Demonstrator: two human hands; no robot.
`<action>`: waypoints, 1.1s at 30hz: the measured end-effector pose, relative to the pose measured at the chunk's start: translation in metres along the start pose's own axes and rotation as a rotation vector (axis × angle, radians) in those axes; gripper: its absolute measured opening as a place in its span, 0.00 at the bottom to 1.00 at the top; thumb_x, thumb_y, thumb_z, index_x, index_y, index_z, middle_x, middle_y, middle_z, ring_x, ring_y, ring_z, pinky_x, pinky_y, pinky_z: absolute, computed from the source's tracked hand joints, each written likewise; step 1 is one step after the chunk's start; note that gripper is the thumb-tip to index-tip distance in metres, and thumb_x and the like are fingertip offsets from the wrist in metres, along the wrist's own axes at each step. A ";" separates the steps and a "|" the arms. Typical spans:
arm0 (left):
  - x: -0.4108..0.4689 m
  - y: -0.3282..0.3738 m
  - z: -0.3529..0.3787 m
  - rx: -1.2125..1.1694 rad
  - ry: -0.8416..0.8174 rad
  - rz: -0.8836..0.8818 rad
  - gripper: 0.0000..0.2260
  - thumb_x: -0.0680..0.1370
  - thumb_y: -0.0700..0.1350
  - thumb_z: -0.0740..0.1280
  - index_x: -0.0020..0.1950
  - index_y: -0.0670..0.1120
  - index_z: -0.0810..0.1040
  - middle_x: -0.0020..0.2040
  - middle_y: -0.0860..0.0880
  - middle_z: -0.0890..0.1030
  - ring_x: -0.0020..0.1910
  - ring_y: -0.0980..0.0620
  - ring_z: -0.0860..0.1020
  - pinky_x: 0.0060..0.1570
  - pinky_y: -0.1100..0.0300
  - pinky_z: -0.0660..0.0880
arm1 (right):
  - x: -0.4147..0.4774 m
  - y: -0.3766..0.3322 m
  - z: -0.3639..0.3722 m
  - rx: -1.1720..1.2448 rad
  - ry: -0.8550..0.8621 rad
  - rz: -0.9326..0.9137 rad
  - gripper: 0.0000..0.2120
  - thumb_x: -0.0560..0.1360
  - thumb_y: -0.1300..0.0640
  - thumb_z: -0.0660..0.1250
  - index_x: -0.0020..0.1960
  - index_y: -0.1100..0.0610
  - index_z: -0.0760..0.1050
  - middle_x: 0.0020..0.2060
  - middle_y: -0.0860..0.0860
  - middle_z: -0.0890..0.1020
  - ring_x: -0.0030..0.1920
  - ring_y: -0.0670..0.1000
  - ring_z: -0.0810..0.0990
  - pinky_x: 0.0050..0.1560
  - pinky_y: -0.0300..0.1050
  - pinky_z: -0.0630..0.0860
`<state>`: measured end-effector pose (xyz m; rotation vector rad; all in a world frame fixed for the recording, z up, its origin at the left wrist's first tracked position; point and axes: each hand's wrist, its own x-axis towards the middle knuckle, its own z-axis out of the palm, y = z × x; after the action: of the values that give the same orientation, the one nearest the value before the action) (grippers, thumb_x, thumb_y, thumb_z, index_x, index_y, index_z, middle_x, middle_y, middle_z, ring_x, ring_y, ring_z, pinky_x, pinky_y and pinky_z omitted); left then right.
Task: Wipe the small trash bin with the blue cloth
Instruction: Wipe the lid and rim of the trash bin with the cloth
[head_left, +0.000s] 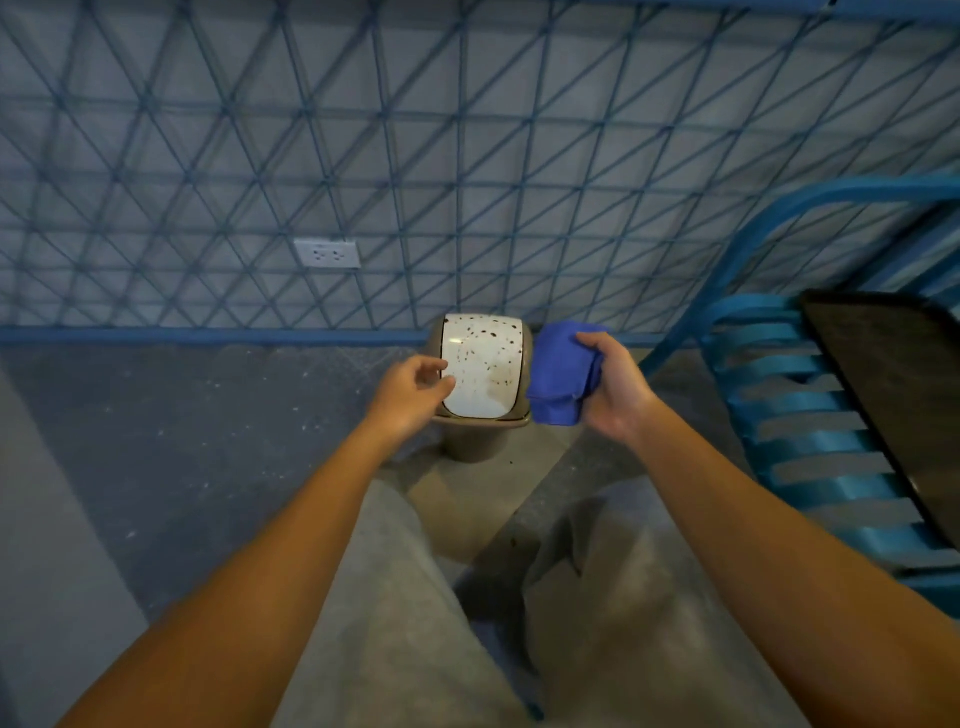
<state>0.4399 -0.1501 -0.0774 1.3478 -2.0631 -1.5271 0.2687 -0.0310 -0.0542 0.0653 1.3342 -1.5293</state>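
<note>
Here, a small taupe plastic trash bin (475, 441) is standing on the grey concrete floor (182, 441), at the far side of the scene, close against the foot of a blue metal grid (467, 156) that is covering the grey wall. Its white swing lid (483, 364) is facing upward and toward the person, and it is looking dirty: dark brown specks are scattered over the whole panel, with a duller brownish smear showing toward its right side. The taupe rim is framing the lid on all sides, and the body below is tapering down to the floor.

The left hand (410, 389) is reaching to the lid's left edge with its fingers loosely curled and holding nothing; the fingertips are overlapping that edge, though whether they are touching it cannot be told. The right hand (613, 384) is gripping a folded blue cloth (558, 379), fingers wrapped round the bundle, and is holding it in the air just right of the bin, level with the lid.

A white wall socket (327, 253) is showing behind the grid, far left of the bin. At the right, a blue slatted metal bench (810, 415) is carrying a black tray (893, 389). Nearer, grey shorts (395, 597) are filling the space between the two bare forearms.
</note>
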 end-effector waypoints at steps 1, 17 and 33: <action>0.001 -0.002 0.002 0.004 0.006 -0.003 0.15 0.77 0.44 0.65 0.63 0.44 0.73 0.64 0.45 0.74 0.63 0.48 0.72 0.55 0.60 0.68 | 0.001 0.001 0.000 -0.035 0.019 -0.005 0.17 0.77 0.52 0.60 0.64 0.57 0.70 0.54 0.54 0.80 0.52 0.53 0.79 0.50 0.48 0.76; 0.088 -0.033 0.050 0.283 -0.094 0.114 0.27 0.70 0.52 0.72 0.66 0.51 0.69 0.68 0.49 0.69 0.67 0.47 0.67 0.64 0.50 0.68 | 0.097 0.006 -0.040 -0.589 0.184 -0.151 0.24 0.75 0.59 0.66 0.69 0.59 0.66 0.64 0.58 0.74 0.62 0.57 0.75 0.61 0.50 0.73; 0.197 -0.040 0.112 0.807 -0.125 0.411 0.41 0.68 0.59 0.70 0.74 0.48 0.55 0.75 0.49 0.57 0.75 0.47 0.52 0.71 0.47 0.48 | 0.222 0.003 -0.051 -1.342 0.065 -0.482 0.29 0.74 0.55 0.67 0.72 0.53 0.62 0.64 0.56 0.73 0.65 0.57 0.71 0.65 0.57 0.69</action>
<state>0.2808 -0.2343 -0.2205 0.9156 -2.9611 -0.6249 0.1445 -0.1357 -0.2141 -1.1074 2.2716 -0.6944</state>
